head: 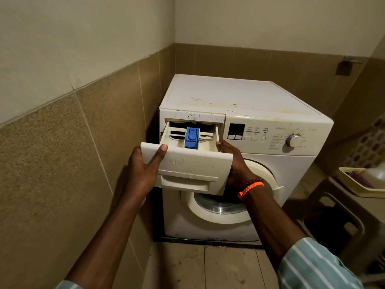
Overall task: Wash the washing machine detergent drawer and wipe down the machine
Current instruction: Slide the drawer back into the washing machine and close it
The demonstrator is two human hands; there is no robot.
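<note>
- Drawer (188, 163): white, pulled most of the way out of its slot (193, 119) at the upper left of the washer (270, 163), front panel tilted down toward the camera. Rear end sits at the slot mouth; cannot tell whether it is free of the slot.
- Inside the drawer: blue insert (191, 138) in the middle compartment, upright. Compartment floors partly hidden by the front panel.
- Panel face shows small chips and specks.
- Left hand (143, 172): grips the panel's left end. Thumb (160, 152) lies flat across the front face; the other fingers are behind the panel and hidden, so their spread cannot be told.
- Right hand (233, 163): under and beside the drawer's right side, fingers curled up along the side wall, fingertips (220, 145) touching the wall near the rim. Palm mostly hidden by the panel's right corner.
- Right wrist: orange bead band (251, 189) with a darker red one just above it.
- Both sleeves striped, cut off at the bottom edge.
- Washer top: rust-coloured spots near the front edge. Control labels too blurred to read; dial (293, 139) at right.
- Door (220, 197): round, upper part hidden by the drawer and right arm.
- Right edge: pale basket (358, 184), cut off, contents unclear.
- Walls: tan tile below, pale paint above.
</note>
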